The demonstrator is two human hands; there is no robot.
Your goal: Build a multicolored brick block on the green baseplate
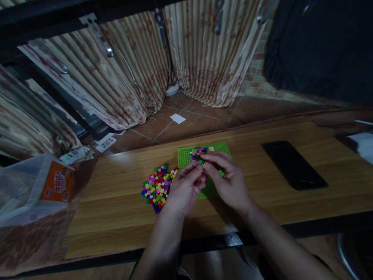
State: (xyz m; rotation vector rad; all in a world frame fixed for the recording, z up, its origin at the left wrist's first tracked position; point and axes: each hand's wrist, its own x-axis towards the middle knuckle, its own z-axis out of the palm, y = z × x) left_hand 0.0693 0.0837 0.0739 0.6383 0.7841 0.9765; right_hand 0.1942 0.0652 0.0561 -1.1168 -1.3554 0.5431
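A green studded baseplate (pixel 185 156) lies on the wooden table (pixel 120 202), with a small block of mixed-colour bricks (pixel 200 152) pressed onto its far edge. Left of it sits a loose pile of small coloured bricks (pixel 157 187). My left hand (pixel 184 188) and my right hand (pixel 228 177) meet above the plate's near half, fingertips pinched together around a tiny green brick (pixel 201 162). Which hand bears the brick I cannot make out. Both hands hide the plate's lower part.
A black phone (pixel 293 164) lies flat on the table to the right. A clear plastic box with an orange label (pixel 27 188) stands at the left end. Striped curtains (pixel 128 75) hang behind, and a dark bag (pixel 330 36) is at the upper right.
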